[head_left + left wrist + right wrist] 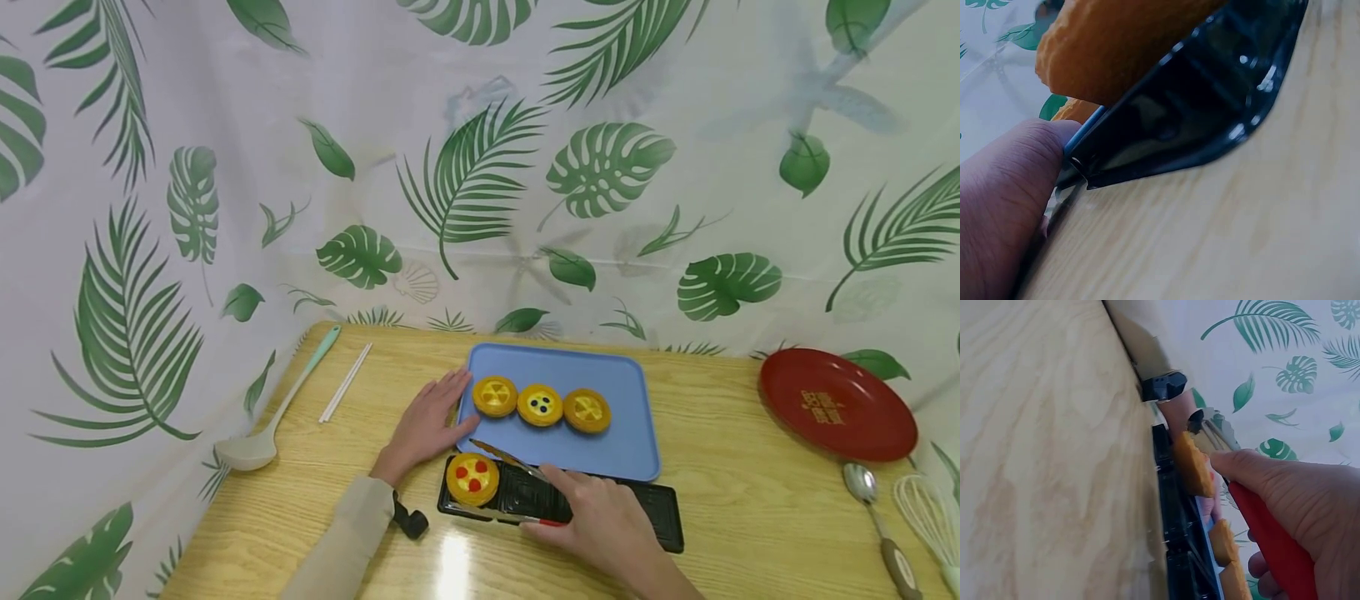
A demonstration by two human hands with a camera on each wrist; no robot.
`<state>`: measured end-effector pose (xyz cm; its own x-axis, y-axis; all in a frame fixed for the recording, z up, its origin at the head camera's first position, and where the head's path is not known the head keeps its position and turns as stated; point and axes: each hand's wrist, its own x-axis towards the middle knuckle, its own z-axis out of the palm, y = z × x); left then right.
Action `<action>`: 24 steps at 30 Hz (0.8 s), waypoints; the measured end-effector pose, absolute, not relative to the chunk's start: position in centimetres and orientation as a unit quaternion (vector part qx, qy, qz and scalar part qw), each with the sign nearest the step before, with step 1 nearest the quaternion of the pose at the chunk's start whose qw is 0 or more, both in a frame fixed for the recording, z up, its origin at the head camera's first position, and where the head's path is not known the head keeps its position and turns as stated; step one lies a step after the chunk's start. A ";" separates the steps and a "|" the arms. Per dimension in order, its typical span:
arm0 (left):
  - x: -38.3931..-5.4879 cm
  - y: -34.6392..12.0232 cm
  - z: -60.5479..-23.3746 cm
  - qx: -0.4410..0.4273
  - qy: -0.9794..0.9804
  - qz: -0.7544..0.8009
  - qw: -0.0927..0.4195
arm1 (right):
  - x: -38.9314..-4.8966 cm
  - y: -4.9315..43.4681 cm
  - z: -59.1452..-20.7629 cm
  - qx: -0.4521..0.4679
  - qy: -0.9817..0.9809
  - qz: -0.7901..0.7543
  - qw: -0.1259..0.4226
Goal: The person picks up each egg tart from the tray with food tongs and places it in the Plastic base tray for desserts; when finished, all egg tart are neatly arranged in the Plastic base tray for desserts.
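Observation:
My right hand (603, 518) grips red-handled metal tongs (1272, 540). The tongs' two arms reach left over a black plastic tray (525, 492), one on each side of an egg tart with red dots (472, 479). That tart sits in the tray's left end compartment. My left hand (426, 421) lies with fingers extended at the left edge of a blue tray (555, 454), its thumb near the corner. On the blue tray stand three tarts in a row: two with yellow wedges (495, 397) (587, 411), and between them one with dark dots (540, 405).
A ladle (251, 450) and white chopsticks (345, 383) lie at the left. On the right are a red oval plate (840, 404), a spoon (870, 500) and a whisk (926, 512). A leaf-printed curtain (480, 250) stands behind the wooden table (720, 417).

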<state>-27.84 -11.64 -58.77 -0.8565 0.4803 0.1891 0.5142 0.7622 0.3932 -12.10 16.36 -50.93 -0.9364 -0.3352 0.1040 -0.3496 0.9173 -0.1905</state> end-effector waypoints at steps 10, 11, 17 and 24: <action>-27.9 -11.7 -58.8 -0.263 -0.940 -0.212 0.039 | -11.5 17.0 -48.9 0.142 -0.979 0.141 0.040; -27.9 -11.7 -58.8 -0.264 -0.940 -0.214 0.040 | -11.4 17.2 -48.7 0.138 -0.979 0.143 0.046; -27.8 -11.8 -58.8 -0.263 -0.939 -0.218 0.038 | -12.0 19.3 -48.2 0.115 -0.977 0.156 0.085; -27.7 -11.7 -58.5 -0.266 -0.938 -0.219 0.041 | -13.4 22.4 -47.3 0.085 -0.980 0.156 0.085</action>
